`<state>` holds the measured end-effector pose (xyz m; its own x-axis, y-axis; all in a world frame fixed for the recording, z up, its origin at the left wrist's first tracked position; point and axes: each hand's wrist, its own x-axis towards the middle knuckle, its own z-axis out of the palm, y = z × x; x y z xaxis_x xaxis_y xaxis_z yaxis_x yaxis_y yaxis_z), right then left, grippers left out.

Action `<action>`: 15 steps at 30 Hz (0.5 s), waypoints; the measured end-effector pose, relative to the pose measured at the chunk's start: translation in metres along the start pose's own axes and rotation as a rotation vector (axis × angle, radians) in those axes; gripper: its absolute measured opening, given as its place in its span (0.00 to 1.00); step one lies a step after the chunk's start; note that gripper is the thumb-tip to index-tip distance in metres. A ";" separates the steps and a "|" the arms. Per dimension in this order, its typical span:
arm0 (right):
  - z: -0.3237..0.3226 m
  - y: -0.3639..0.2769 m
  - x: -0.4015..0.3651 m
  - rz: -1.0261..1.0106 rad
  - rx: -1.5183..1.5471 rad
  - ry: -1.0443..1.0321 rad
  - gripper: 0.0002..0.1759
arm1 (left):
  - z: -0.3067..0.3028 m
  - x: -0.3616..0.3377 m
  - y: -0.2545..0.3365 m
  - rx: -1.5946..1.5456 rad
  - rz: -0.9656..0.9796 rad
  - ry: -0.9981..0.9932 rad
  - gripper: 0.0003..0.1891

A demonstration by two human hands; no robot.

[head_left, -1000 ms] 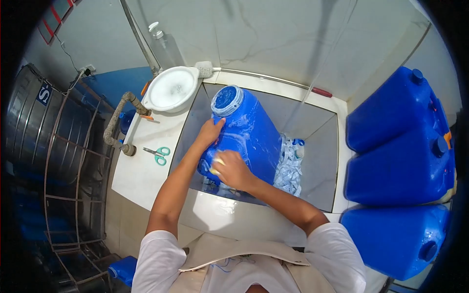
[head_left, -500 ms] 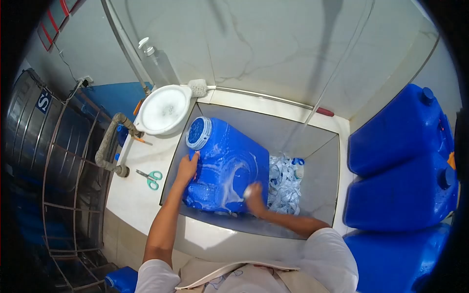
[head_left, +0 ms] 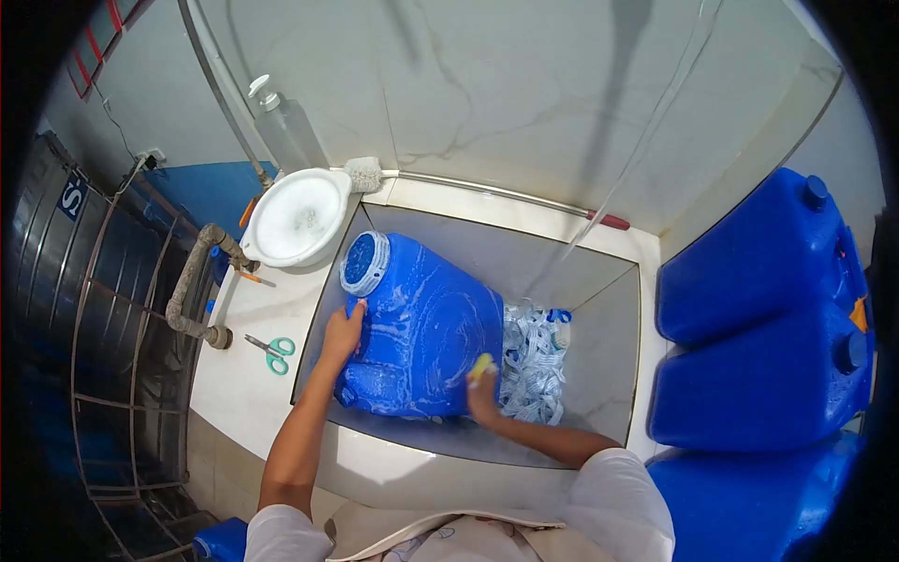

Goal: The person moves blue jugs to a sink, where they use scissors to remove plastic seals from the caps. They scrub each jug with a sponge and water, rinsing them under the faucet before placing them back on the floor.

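Note:
A blue plastic jug [head_left: 421, 318] streaked with suds lies tilted in the grey tiled sink [head_left: 604, 393], its wide white-rimmed mouth [head_left: 364, 263] uncapped and facing up to the left. Just below that mouth, my left hand [head_left: 345, 332] grips the jug's left edge, with part of the fingers hidden. My right hand [head_left: 482, 395] holds a yellow sponge [head_left: 481, 366] against the lower right of the jug's soapy side. Beside the jug, a heap of clear and white plastic strips [head_left: 534, 370] lies on the sink floor.
Left on the ledge are a white basin [head_left: 262, 225] of foamy water, green-handled scissors [head_left: 272, 352] and a pump bottle [head_left: 288, 131]. A long-handled brush [head_left: 487, 194] lies along the back edge. More blue jugs [head_left: 749, 375] stand at right. Water runs from a thin hose [head_left: 637, 150].
My right hand has shifted slightly down the jug with the sponge, whose yellow side now shows. The jug has tilted a little, and the swirl of suds on it is thinner.

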<state>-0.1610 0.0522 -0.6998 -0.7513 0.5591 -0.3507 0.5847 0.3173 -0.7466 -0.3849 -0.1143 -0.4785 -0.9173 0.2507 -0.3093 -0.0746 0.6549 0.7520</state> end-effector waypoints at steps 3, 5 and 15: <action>-0.059 -0.150 -0.039 -0.653 0.017 0.274 0.30 | 0.002 -0.017 0.016 -0.067 0.001 -0.017 0.28; -0.096 -0.209 0.003 -0.775 -0.119 0.483 0.30 | 0.004 -0.039 0.029 -0.077 0.086 -0.059 0.27; -0.257 -0.196 0.004 -0.341 0.144 -0.526 0.31 | 0.002 -0.057 0.076 0.568 1.132 -0.114 0.17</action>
<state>-0.1998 0.1890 -0.4099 -0.9589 -0.0172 -0.2831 0.2668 0.2841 -0.9209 -0.3370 -0.0773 -0.4047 -0.3175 0.9089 0.2705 0.9288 0.2405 0.2820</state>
